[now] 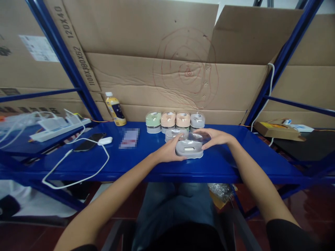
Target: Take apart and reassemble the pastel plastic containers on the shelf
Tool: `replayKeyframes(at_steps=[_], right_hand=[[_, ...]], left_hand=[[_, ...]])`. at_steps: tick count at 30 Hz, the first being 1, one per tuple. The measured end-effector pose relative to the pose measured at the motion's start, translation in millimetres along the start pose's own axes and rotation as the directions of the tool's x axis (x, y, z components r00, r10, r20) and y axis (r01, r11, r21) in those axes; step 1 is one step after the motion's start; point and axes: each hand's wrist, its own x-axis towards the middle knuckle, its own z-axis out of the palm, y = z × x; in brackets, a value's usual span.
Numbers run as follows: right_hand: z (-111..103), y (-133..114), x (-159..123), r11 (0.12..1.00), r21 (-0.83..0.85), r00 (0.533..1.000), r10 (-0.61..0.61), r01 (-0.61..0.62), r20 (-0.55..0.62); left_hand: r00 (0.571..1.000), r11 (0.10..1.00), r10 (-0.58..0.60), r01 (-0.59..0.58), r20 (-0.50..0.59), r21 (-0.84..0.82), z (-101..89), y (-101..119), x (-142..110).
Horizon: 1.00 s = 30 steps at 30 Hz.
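A grey oval container point(189, 150) with a small white piece in its top rests near the front of the blue table. My left hand point(171, 150) holds its left side, thumb low along the front edge. Over its back right part is a clear plastic lid point(199, 138), which looks tilted. My right hand point(216, 138) grips this lid with curved fingers and thumb at its right side. Just behind stands another grey container point(172, 133), partly hidden by my left hand and the lid.
Behind stand a green container point(153, 122), two peach containers point(168, 120) and a grey one point(197, 120). To the left are a yellow bottle point(115, 108), a blurred packet point(129, 138), a phone point(90, 142), a white cable point(108, 158) and a power strip point(60, 129). Cardboard point(125, 80) backs the table.
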Motion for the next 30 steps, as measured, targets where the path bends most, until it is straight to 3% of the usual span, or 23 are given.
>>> replayKeyframes(at_steps=[7,13,17,20,23,26,30], right_hand=[[-25.0,9.6,-15.6,0.989,0.106,0.968,0.128,-0.107,-0.218],[-23.2,17.4,-10.5,0.987,0.090,0.950,0.155,-0.135,-0.271],[-26.8,18.0,-12.0,0.988,0.073,0.922,0.153,-0.135,-0.355],[-32.5,18.8,-16.6,0.987,0.057,0.899,0.160,-0.150,-0.407],[-37.6,21.5,-21.0,0.979,0.026,0.911,0.198,-0.203,-0.361],[-39.2,23.8,-22.8,0.968,-0.017,0.929,0.236,-0.251,-0.286],[-30.3,18.2,-18.6,0.977,-0.076,0.966,0.182,-0.199,-0.184]], left_hand=[[0.985,0.975,0.163,-0.168,0.049,0.147,0.0,0.0,-4.1],[0.986,0.979,0.168,-0.168,0.010,0.119,-1.2,1.5,-2.6],[0.962,0.984,0.170,-0.153,-0.214,0.096,-12.7,-4.8,-0.7],[0.888,0.990,0.136,-0.101,-0.440,0.103,-27.9,-19.0,-4.8],[0.798,0.993,0.057,0.018,-0.600,0.119,-41.8,-36.5,-13.1],[0.744,0.987,0.002,0.104,-0.668,0.119,-47.5,-47.6,-19.5],[0.760,0.987,-0.005,0.108,-0.650,0.118,-42.2,-44.7,-19.4]])
